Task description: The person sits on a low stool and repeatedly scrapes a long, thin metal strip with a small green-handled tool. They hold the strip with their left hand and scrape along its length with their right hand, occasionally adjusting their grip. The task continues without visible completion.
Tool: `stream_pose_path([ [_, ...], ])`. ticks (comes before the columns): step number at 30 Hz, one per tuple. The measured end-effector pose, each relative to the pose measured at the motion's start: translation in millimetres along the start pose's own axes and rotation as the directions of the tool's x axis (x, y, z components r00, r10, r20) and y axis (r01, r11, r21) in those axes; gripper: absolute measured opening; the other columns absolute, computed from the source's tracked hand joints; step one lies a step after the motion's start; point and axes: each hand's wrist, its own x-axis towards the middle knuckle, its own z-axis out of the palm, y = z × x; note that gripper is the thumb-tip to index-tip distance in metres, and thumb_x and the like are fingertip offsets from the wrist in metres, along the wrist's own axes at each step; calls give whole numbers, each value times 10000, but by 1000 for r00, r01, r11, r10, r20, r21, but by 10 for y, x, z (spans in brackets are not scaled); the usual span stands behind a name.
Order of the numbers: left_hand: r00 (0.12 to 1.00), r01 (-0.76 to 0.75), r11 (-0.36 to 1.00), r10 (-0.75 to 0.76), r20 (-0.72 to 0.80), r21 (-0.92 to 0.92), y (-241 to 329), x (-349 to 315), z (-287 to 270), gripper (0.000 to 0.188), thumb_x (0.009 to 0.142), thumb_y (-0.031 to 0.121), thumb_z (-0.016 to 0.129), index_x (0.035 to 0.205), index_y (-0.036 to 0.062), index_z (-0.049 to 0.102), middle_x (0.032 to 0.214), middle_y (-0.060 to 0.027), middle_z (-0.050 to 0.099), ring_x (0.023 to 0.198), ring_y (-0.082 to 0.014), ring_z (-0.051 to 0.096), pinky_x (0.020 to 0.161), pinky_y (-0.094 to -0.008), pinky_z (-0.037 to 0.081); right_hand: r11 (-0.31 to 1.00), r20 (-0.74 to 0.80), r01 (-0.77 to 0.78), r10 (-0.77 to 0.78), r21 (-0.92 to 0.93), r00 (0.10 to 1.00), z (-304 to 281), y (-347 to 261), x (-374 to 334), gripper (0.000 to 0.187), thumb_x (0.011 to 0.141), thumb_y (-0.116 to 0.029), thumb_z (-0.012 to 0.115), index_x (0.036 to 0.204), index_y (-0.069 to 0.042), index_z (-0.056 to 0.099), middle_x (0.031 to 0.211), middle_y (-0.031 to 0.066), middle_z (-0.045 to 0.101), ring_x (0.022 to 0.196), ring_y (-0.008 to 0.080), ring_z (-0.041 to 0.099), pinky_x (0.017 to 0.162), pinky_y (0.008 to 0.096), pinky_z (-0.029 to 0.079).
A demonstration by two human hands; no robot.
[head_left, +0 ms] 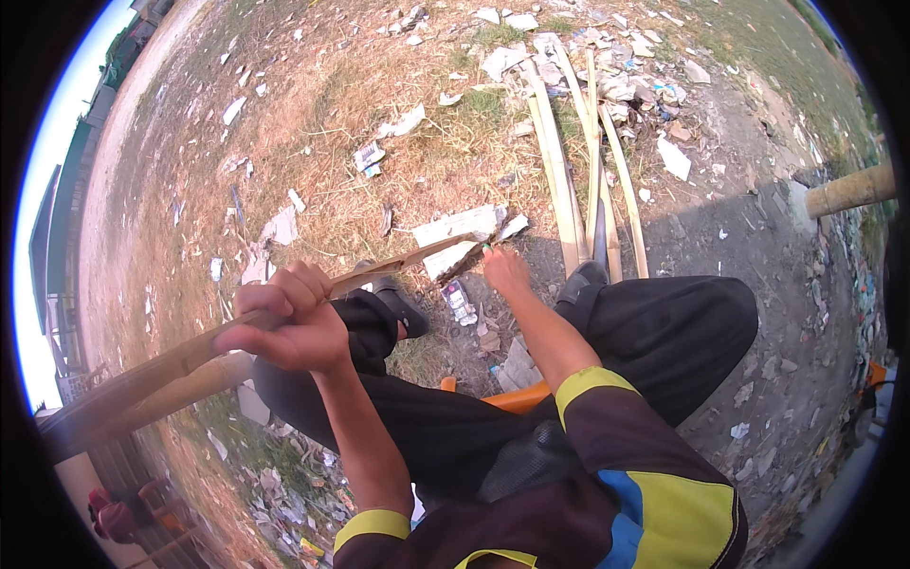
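A long split bamboo strip (171, 356) slants from the lower left up to the middle, narrowing toward its far end. My left hand (296, 318) is wrapped round it, fingers over the top and thumb along the near side. Close to the strip's thin end, my right hand (507, 270) is closed, with a small greenish bit showing at its fingers. What it grips is too small to make out. Under that end a broken whitish slab (462, 230) lies on the ground, between my feet.
Several pale bamboo strips (559, 171) lie ahead, their near ends by my right shoe (583, 280). A bamboo pole (853, 192) juts in at right; another round pole (185, 391) is at left. I sit on an orange seat (519, 398). Paper scraps (675, 158) litter the ground.
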Motion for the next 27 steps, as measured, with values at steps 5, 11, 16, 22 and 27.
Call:
stream_pose_path([
  [5, 997, 63, 997, -61, 53, -40, 60, -3, 10, 623, 855, 699, 275, 640, 115, 266, 471, 23, 173, 458, -104, 136, 427, -284, 130, 971, -76, 64, -48, 229, 996, -192, -284, -123, 539, 957, -423, 280, 956, 5, 607, 872, 278, 617, 901, 431, 589, 801, 492, 457],
  [11, 967, 110, 990, -86, 240, -88, 66, -6, -119, 675, 799, 761, 288, 629, 108, 303, 458, 23, 204, 422, -109, 161, 405, -289, 142, 772, -96, 389, -397, 502, 913, -763, -822, -1117, 540, 962, -418, 282, 818, 30, 547, 746, 273, 575, 723, 442, 548, 649, 455, 404],
  [16, 947, 91, 989, -50, 317, -115, 24, -42, -19, 692, 795, 766, 274, 599, 103, 312, 431, 13, 232, 383, -116, 179, 377, -293, 153, 814, -220, 394, -329, 426, 918, -599, -770, -1192, 528, 963, -394, 310, 770, 34, 552, 656, 277, 548, 663, 449, 549, 623, 483, 402],
  [22, 952, 42, 992, -3, 306, -121, -22, 4, -84, 696, 817, 742, 255, 596, 85, 322, 410, 17, 222, 339, -96, 175, 335, -272, 165, 834, -227, 404, -340, 374, 913, -687, -854, -1232, 539, 963, -394, 307, 785, 40, 574, 647, 284, 558, 666, 464, 556, 640, 512, 413],
  [27, 963, 28, 997, -8, 269, -70, 16, -71, 55, 693, 816, 742, 246, 598, 89, 319, 410, 16, 223, 342, -96, 171, 334, -274, 163, 893, -248, 337, -268, 300, 931, -531, -682, -1078, 543, 962, -391, 301, 774, 36, 579, 659, 285, 571, 669, 461, 564, 651, 511, 424],
])
